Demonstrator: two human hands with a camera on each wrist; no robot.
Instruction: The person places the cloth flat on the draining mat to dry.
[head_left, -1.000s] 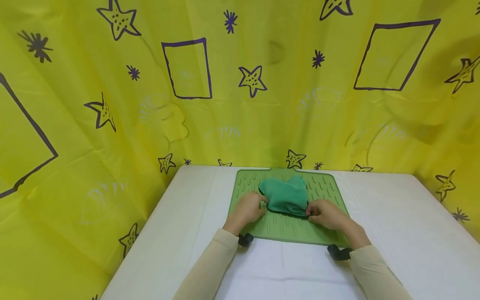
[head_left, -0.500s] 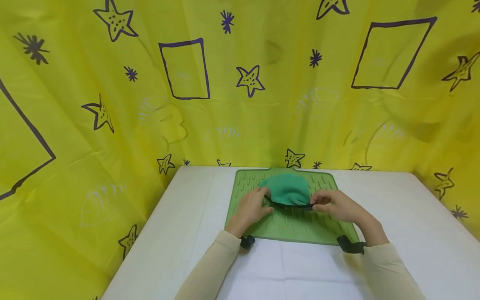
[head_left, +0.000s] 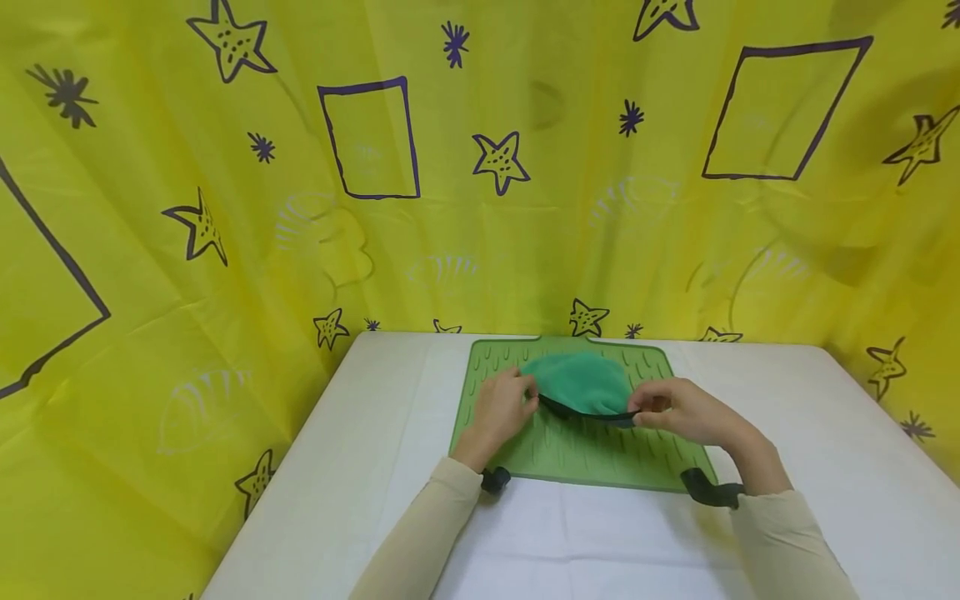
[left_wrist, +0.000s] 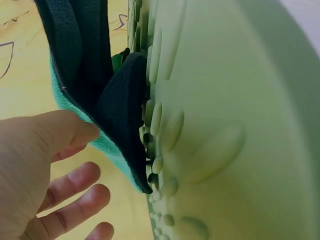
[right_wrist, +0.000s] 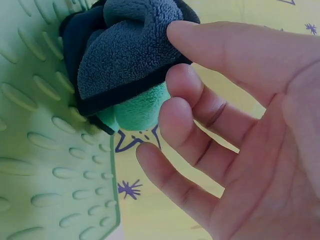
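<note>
A plush two-sided cloth (head_left: pixel 581 383), green on top and dark grey beneath with a black edging, is bunched over a green ribbed mat (head_left: pixel 555 454). My left hand (head_left: pixel 501 408) pinches its edge at the left, the other fingers spread loosely in the left wrist view. At the right end of that near edge, my right hand (head_left: pixel 686 408) pinches the cloth between thumb and fingertip. The near edge sags between both hands, raised off the mat. In the right wrist view the dark grey underside (right_wrist: pixel 125 65) shows, with folds inside; the left wrist view shows the cloth's lower corner (left_wrist: pixel 132 165) close against the mat's ridges.
The mat lies on a white table (head_left: pixel 375 433). Behind it and at the sides hangs a yellow curtain (head_left: pixel 450 233) printed with dark stars and frames. Black straps (head_left: pixel 712 492) are on both wrists.
Both hands have lifted the cloth's near edge off the mat. The right hand has moved a little right and up. The left hand has shifted upward and closed its fingers on the edge.
</note>
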